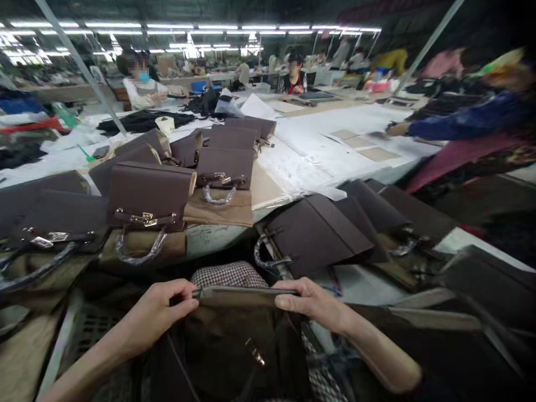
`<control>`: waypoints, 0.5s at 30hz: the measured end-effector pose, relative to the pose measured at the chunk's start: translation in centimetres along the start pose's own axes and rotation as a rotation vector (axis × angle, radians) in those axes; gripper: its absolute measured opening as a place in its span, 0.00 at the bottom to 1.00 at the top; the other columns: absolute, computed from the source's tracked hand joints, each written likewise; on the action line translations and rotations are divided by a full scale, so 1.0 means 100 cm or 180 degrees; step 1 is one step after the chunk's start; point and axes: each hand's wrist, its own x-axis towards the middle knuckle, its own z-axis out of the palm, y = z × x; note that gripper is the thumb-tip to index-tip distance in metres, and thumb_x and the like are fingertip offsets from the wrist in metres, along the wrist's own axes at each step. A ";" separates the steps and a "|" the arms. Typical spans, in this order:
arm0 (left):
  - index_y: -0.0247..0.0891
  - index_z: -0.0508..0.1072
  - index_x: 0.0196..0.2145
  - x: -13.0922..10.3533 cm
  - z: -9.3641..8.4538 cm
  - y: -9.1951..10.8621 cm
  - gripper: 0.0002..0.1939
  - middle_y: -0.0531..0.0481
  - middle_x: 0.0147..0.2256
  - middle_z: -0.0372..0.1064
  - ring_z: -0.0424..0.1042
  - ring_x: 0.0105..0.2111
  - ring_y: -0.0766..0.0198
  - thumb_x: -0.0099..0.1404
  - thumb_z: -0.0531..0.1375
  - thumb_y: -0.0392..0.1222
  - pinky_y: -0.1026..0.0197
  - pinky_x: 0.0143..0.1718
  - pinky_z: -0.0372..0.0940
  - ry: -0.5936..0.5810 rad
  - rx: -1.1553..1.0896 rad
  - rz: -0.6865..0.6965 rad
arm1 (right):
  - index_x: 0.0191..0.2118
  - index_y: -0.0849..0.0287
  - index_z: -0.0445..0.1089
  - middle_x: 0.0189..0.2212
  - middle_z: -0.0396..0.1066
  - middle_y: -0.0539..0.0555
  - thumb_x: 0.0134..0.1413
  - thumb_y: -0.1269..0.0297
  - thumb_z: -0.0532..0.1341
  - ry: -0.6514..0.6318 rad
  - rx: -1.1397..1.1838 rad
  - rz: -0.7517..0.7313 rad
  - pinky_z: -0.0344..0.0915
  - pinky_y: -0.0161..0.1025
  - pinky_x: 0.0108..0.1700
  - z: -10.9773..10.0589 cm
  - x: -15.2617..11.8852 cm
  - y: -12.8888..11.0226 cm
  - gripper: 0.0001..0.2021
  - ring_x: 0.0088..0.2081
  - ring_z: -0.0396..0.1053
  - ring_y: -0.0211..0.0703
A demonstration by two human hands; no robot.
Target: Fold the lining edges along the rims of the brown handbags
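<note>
A dark brown handbag (226, 340) is in front of me, with a small gold-coloured metal clasp showing on its dim lower part. My left hand (173, 301) pinches the left end of the bag's upper edge between thumb and fingers. At the right end of that same edge, my right hand (307, 301) grips in the same way, so the edge stretches level between them. Checkered cloth (230, 273) shows just behind the bag. Much of the bag's lower body is lost in shadow.
Brown handbags (151, 192) with plastic-wrapped handles crowd the table to the left. More bags (318, 231) lie to the right. A plastic crate (90, 329) stands at lower left. A co-worker's blue sleeve (456, 120) reaches over the white work table (293, 145); other people sit farther back.
</note>
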 end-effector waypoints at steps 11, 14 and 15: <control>0.38 0.67 0.24 0.005 0.014 0.007 0.12 0.56 0.27 0.71 0.68 0.30 0.63 0.62 0.58 0.45 0.62 0.33 0.58 0.0499 0.0114 -0.0255 | 0.38 0.60 0.75 0.34 0.74 0.52 0.60 0.49 0.57 0.0854 -0.0266 0.0100 0.62 0.37 0.38 0.020 0.001 0.013 0.19 0.38 0.69 0.47; 0.38 0.67 0.24 0.004 0.016 0.009 0.12 0.56 0.26 0.70 0.68 0.30 0.64 0.62 0.59 0.45 0.62 0.33 0.58 0.0587 0.0119 -0.0242 | 0.33 0.60 0.75 0.29 0.73 0.50 0.61 0.50 0.56 0.0927 -0.0859 0.0091 0.60 0.36 0.34 0.015 0.004 0.010 0.19 0.34 0.67 0.44; 0.38 0.67 0.24 0.003 0.016 0.009 0.12 0.56 0.27 0.71 0.68 0.30 0.64 0.62 0.59 0.45 0.62 0.33 0.58 0.0596 0.0107 -0.0228 | 0.32 0.60 0.75 0.28 0.72 0.50 0.62 0.51 0.55 0.0849 -0.1066 0.0073 0.59 0.36 0.33 0.012 0.006 0.008 0.19 0.32 0.67 0.43</control>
